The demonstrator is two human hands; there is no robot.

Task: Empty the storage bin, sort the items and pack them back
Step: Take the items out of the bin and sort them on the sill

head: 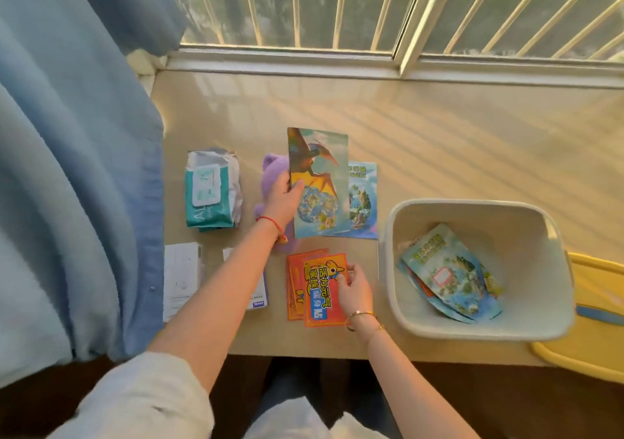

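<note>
The left hand (283,202) pinches the left edge of a pterosaur card (319,182), thumb on its face, fingers behind; the card stands tilted over a second blue globe card (364,202). The right hand (354,291) has fingertips curled onto the right edge of the top orange card (322,290), printed with Chinese characters. The storage bin (472,327) sits just right, blue packets (452,276) inside. A wipes pack (211,195) lies left; bare tabletop (439,134) stretches toward the window.

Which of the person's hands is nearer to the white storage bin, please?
The right. The right hand rests on the orange packets just beside the bin; the left hand holds the dinosaur card, farther off.
</note>
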